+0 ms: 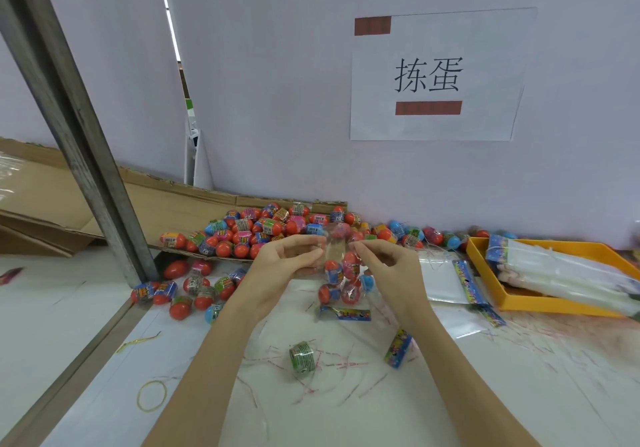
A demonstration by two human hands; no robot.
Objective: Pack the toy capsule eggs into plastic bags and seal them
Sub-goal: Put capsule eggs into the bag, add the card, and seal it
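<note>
A clear plastic bag [335, 250] hangs between my hands above the table, with several red capsule eggs [341, 282] in its lower part and a colourful printed header [344, 314] at the bottom. My left hand [285, 261] pinches the bag's top edge on the left. My right hand [384, 264] pinches the same edge on the right. A big pile of capsule eggs [263, 230] lies behind on cardboard. More loose eggs [194, 289] lie to the left on the table.
An orange tray [519, 302] at right holds a stack of empty bags [561, 270]. A flat empty bag [446, 282] lies beside it. A green-wrapped egg [302, 357], a blue label piece [398, 348], a yellow rubber band [152, 394] and thin plastic strips litter the table. A metal post [86, 141] stands at left.
</note>
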